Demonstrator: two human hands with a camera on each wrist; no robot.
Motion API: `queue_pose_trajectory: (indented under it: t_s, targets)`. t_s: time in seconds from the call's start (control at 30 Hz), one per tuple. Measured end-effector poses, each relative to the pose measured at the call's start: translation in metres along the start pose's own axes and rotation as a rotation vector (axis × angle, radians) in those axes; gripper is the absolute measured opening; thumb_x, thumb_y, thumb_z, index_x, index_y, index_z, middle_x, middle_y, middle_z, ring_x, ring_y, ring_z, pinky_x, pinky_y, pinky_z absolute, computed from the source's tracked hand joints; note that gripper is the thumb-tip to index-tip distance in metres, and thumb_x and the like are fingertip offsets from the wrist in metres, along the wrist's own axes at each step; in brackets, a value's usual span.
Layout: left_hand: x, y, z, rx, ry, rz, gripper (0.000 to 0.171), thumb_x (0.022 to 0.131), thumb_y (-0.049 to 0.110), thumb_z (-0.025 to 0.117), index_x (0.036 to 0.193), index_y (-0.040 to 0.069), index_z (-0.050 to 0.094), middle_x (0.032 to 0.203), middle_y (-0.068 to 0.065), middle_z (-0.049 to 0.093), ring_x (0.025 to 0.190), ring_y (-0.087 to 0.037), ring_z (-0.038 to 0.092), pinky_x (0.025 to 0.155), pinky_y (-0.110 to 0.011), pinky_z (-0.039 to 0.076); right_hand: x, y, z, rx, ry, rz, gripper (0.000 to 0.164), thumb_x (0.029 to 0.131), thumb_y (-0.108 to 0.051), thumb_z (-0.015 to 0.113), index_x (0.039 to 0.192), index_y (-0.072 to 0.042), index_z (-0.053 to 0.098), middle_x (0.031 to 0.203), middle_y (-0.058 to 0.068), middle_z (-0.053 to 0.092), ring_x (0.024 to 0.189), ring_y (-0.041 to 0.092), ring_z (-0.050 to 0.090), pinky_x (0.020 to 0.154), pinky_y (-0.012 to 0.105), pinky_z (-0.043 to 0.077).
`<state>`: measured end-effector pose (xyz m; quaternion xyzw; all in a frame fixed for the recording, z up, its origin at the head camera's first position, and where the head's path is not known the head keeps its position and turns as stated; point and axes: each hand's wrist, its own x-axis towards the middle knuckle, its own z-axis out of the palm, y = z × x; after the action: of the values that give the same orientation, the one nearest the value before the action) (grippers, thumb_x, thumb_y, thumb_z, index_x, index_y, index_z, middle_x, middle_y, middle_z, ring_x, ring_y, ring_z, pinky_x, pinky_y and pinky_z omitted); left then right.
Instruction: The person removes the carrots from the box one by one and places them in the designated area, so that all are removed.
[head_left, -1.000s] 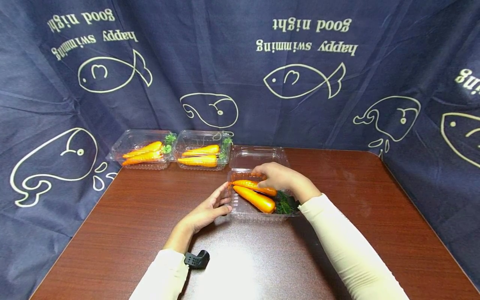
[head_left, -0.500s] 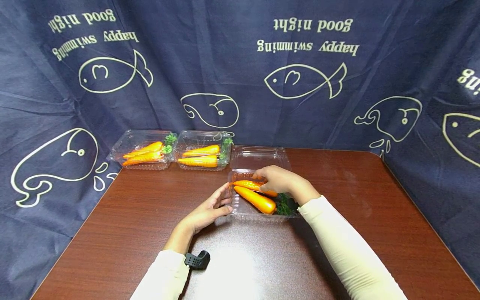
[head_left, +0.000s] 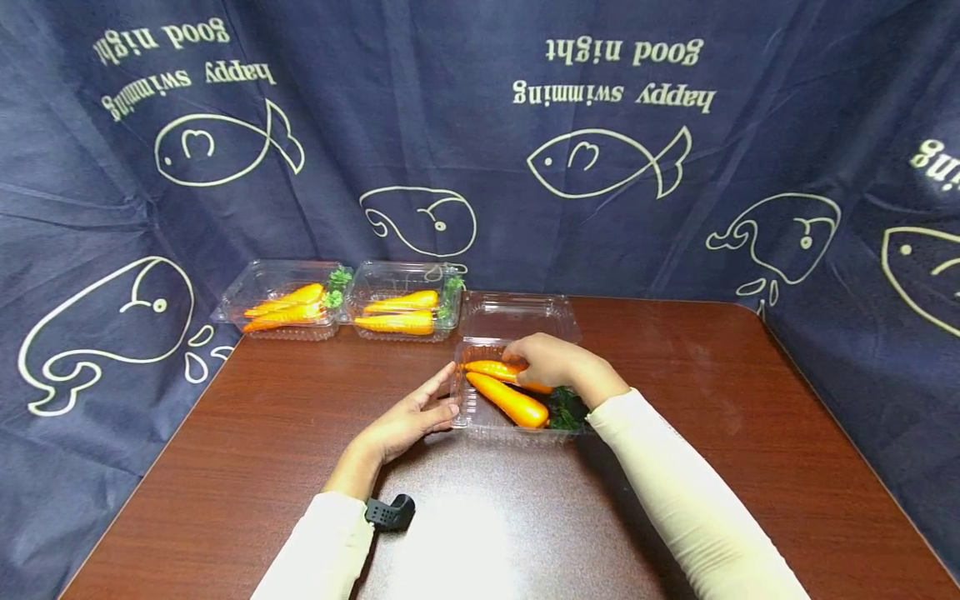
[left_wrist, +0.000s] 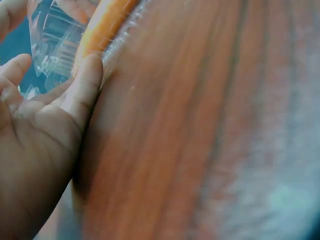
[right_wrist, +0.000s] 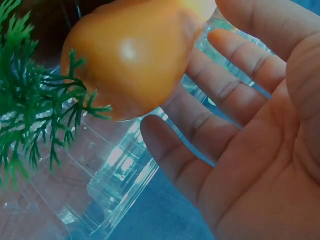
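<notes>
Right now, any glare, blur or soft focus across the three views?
Head: white glare washes out the near middle of the table; left wrist: table grain soft and blurred, left hand clearer; right wrist: small bright highlight on the carrot, sharp glints on the clear container.

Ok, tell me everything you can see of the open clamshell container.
The open clamshell container looks like clear, ribbed plastic and sits on the table. Its lid is folded back on the far side. Two carrots with green tops lie in the base. The left hand touches the container's left side; the right hand is inside, over the farther carrot.
</notes>
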<state>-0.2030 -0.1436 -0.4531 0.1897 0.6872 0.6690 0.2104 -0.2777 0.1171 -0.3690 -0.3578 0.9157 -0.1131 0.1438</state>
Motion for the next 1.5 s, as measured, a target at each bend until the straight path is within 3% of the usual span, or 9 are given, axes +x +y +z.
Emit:
queue_pose_trajectory:
  t_s: [0.3, 0.53, 0.97, 1.1, 1.23, 1.5]
  targets:
    - [0.008, 0.011, 0.000, 0.080, -0.013, -0.059, 0.083, 0.098, 0.016, 0.063, 0.161, 0.022, 0.009, 0.157, -0.028, 0.020, 0.132, -0.041, 0.043, 0.091, -0.044, 0.053, 0.001, 0.000, 0.005, -0.012, -0.012, 0.005, 0.035, 0.087, -0.007, 0.071, 0.122, -0.004, 0.066, 0.111, 0.007, 0.069, 0.099, 0.023, 0.063, 0.094, 0.041, 0.049]
    - [0.012, 0.012, -0.001, 0.053, -0.005, -0.097, 0.079, 0.095, 0.013, 0.065, 0.159, 0.019, 0.018, 0.155, -0.021, 0.027, 0.123, -0.033, 0.052, 0.089, -0.043, 0.054, 0.004, -0.001, 0.006, -0.030, -0.026, -0.009, 0.032, 0.086, -0.004, 0.071, 0.118, -0.004, 0.066, 0.106, 0.006, 0.068, 0.094, 0.022, 0.061, 0.091, 0.039, 0.049]
    - [0.015, 0.008, -0.001, 0.089, 0.024, -0.083, 0.076, 0.095, 0.013, 0.062, 0.157, 0.016, 0.019, 0.145, -0.022, 0.041, 0.109, -0.022, 0.059, 0.086, -0.039, 0.053, 0.012, -0.002, 0.007, -0.009, -0.075, 0.053, 0.032, 0.089, -0.004, 0.068, 0.121, -0.006, 0.064, 0.104, 0.004, 0.066, 0.093, 0.020, 0.059, 0.089, 0.040, 0.048]
    - [0.011, 0.005, -0.001, 0.087, 0.028, -0.089, 0.076, 0.095, 0.013, 0.062, 0.158, 0.016, 0.019, 0.143, -0.023, 0.042, 0.109, -0.021, 0.059, 0.085, -0.038, 0.053, 0.015, -0.006, 0.010, -0.029, -0.073, 0.043, 0.030, 0.087, -0.003, 0.070, 0.117, -0.005, 0.065, 0.095, 0.003, 0.064, 0.086, 0.019, 0.056, 0.085, 0.037, 0.048]
    - [0.010, 0.003, 0.000, 0.075, 0.018, -0.099, 0.076, 0.095, 0.012, 0.061, 0.158, 0.016, 0.018, 0.151, -0.020, 0.033, 0.110, -0.021, 0.058, 0.084, -0.038, 0.054, 0.016, -0.005, 0.013, -0.026, -0.080, 0.028, 0.030, 0.086, -0.003, 0.069, 0.115, -0.005, 0.065, 0.092, 0.002, 0.064, 0.083, 0.019, 0.055, 0.082, 0.036, 0.048]
    - [0.014, 0.005, 0.002, 0.079, 0.027, -0.066, 0.074, 0.095, 0.011, 0.062, 0.157, 0.016, 0.021, 0.145, -0.023, 0.040, 0.106, -0.019, 0.059, 0.083, -0.036, 0.054, 0.015, 0.004, 0.010, 0.048, -0.074, 0.062, 0.036, 0.086, -0.003, 0.066, 0.122, -0.006, 0.064, 0.097, 0.001, 0.067, 0.087, 0.018, 0.056, 0.085, 0.037, 0.048]
